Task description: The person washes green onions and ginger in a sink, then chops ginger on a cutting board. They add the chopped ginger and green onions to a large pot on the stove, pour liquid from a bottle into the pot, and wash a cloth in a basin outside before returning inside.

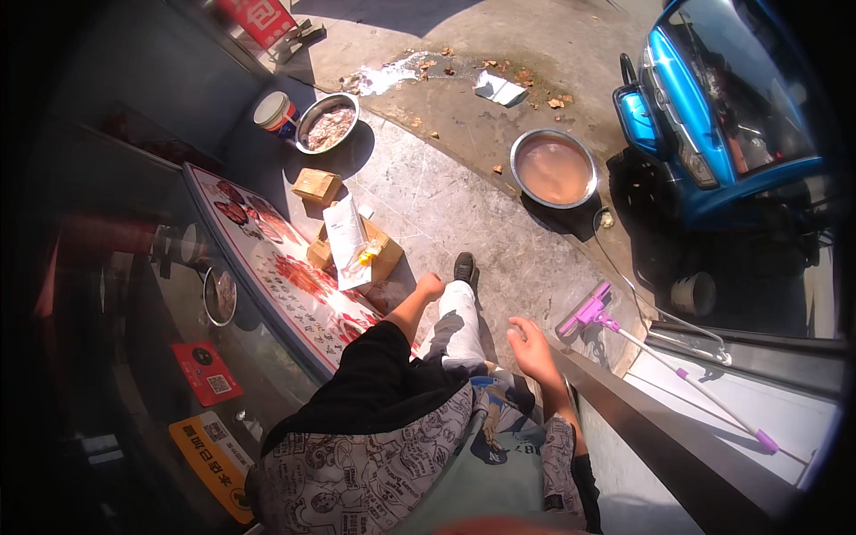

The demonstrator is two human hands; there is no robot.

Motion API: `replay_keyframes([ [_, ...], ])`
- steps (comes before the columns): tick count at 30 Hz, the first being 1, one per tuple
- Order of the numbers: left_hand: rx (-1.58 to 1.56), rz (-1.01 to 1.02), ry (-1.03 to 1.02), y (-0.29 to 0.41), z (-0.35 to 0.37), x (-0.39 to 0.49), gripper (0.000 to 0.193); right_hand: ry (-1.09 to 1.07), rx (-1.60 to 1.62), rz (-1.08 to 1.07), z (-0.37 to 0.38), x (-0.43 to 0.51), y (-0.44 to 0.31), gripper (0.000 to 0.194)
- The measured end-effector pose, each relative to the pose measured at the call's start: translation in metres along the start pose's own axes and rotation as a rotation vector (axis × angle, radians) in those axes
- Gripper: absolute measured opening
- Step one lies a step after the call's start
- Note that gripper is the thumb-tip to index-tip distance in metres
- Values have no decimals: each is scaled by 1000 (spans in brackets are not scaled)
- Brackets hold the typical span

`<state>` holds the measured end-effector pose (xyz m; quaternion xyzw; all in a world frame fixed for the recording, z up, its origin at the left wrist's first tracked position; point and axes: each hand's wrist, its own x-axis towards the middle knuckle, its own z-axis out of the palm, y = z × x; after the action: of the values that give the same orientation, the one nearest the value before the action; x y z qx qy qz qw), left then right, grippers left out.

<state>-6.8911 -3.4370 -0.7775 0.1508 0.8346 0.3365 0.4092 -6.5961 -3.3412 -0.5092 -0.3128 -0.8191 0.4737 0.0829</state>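
Observation:
My left hand point(431, 286) hangs in front of me with its fingers curled in, and nothing shows in it. It is nearest to the cardboard boxes point(386, 253), on which a white printed packet point(346, 234) and a small yellow item point(367, 255) lie. My right hand point(529, 346) is low at my side, fingers loosely apart and holding nothing, near a metal door frame point(602, 381). Farther ahead, a metal basin point(515, 164) of cloudy brownish liquid stands on the concrete. Another metal basin point(354, 107), at the left, contains what looks like raw meat in pieces.
A white-and-blue bucket point(271, 112) and a smaller cardboard box point(317, 186) stand at left. The glass door point(281, 354) bears a food poster point(281, 261). At right are a purple squeegee mop point(592, 311), a hose point(612, 264) and a blue vehicle point(695, 114). Ahead lies wet ground with leaves.

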Motion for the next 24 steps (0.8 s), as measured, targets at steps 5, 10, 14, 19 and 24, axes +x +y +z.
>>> replay_keyframes([
  [5, 104, 73, -16, 56, 17, 33, 35, 106, 239, 323, 2, 42, 51, 34],
  [10, 28, 6, -263, 122, 18, 64, 32, 246, 430, 493, 1, 80, 90, 34],
  [14, 48, 222, -202, 169, 41, 83, 32, 288, 461, 600, -7, 95, 130, 34],
  [19, -102, 213, -576, 194, 47, 68, 38, 279, 364, 644, 12, 107, 151, 32],
  [24, -320, -129, -586, 197, -15, 95, 27, 216, 143, 725, 49, 183, 141, 38],
])
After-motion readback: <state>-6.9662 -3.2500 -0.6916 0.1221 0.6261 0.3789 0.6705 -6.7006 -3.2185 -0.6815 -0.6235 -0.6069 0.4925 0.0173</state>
